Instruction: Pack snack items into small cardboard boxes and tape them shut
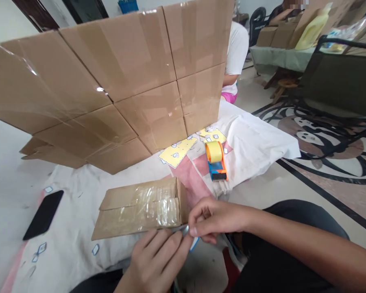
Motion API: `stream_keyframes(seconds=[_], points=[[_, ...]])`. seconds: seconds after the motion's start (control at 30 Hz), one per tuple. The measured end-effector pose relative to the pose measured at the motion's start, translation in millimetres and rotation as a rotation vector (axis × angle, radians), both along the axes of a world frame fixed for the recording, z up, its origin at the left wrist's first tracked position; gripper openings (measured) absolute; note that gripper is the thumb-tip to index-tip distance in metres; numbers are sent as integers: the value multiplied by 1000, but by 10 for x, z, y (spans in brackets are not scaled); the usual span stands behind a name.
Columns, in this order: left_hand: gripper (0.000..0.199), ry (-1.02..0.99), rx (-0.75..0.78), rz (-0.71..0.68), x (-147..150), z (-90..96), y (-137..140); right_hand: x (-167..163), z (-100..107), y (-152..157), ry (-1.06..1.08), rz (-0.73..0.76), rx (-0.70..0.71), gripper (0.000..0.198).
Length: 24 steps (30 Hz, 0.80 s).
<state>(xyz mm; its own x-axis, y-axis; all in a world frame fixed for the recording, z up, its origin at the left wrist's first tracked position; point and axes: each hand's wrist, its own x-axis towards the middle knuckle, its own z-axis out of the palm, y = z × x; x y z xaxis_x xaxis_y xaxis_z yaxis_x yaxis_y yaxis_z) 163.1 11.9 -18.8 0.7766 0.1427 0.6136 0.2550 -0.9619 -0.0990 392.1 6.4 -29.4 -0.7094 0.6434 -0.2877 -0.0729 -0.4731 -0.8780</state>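
Note:
Close together at the front edge of the cloth, my left hand (158, 256) and my right hand (215, 219) both have their fingers pinched. Between the fingertips shows a small whitish bit with a blue edge; I cannot make out what it is. Just beyond them lies a long cardboard box (118, 219), its top seam covered with shiny clear tape. Behind the box's right end sits a tape dispenser (218, 171), orange and blue, carrying a yellowish roll of tape (214, 152).
A wall of taped cardboard boxes (134, 53) stands across the back of the cloth-covered surface (70, 219). A black phone (44, 215) lies at the left. Behind the boxes sits a person in a white shirt (238, 49). A dark chair (338, 81) stands at the right.

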Motion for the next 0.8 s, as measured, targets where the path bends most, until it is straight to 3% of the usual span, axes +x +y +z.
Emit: stream_keyframes(seconds=[0.1,0.23,0.33,0.4,0.5,0.57,0.67,0.8], points=[[22,30,0,12,21,-16,0,138,-24,-20,-11,-48,152,35],[31,13,75,86,-124,31,75,299,-64,58,-183,-150,429,26],[26,-98,190,299,-367,58,254,347,-187,208,-360,-226,732,18],[20,-197,224,500,-542,53,415,342,-277,313,-438,-190,872,16],[16,-335,144,764,-728,33,622,305,-355,424,-489,-118,931,15],[18,-405,6,870,-774,30,695,271,-366,463,-510,-105,929,14],[22,-450,-192,944,-756,48,708,215,-367,492,-518,-99,903,12],[23,-416,-212,950,-715,62,667,148,-400,521,-477,-103,887,11]])
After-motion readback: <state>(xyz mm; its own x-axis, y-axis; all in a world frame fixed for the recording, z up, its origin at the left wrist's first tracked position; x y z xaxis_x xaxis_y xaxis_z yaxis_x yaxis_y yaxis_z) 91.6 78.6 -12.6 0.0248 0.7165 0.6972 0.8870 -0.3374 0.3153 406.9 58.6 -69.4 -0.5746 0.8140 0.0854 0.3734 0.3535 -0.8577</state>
